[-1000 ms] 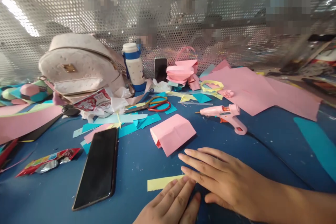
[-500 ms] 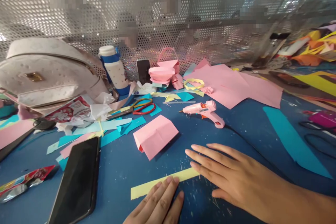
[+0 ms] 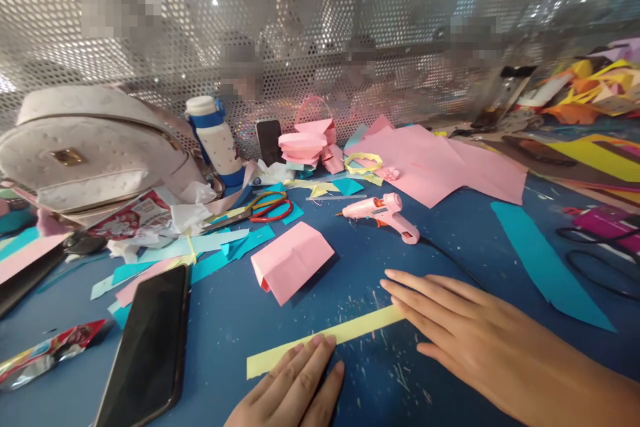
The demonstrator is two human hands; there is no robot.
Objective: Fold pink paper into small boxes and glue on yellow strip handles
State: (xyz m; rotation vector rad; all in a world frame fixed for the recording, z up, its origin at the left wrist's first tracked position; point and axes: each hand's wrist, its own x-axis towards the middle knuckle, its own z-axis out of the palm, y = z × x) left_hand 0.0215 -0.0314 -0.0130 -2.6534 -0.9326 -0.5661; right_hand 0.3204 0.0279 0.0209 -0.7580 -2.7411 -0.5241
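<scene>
A person's 2 bare hands worked over a long, narrow strip of pale yellow paper (image 3: 367,325) that lay flat on a dark blue tabletop (image 3: 220,320). The left hand (image 3: 293,380) lay palm down, its fingers held close together and their tips resting on the strip; the right hand (image 3: 460,333) was flat and slightly spread, its fingertips at the strip's far right end.

Just beyond the strip sat a folded, tent-like piece of pink paper (image 3: 293,260), with a pink plastic glue gun (image 3: 377,209) behind it to the right, trailing a black cord. To the left lay a large black smartphone (image 3: 145,347) and, near the edge of view, a shiny red-and-silver wrapper (image 3: 50,350), its contents hidden.

Metal scissors with yellow and red handles (image 3: 270,207) rested among paper scraps. Farther back stood a small pink paper basket with a looped handle (image 3: 305,140), its inside out of sight; a yellow paper ring (image 3: 364,163) lay near it. A white-and-blue drinking bottle (image 3: 215,140) was capped, and a bulky cream backpack (image 3: 90,147) beside it hid whatever it held. A perforated metal panel (image 3: 320,27) rose behind them.
</scene>
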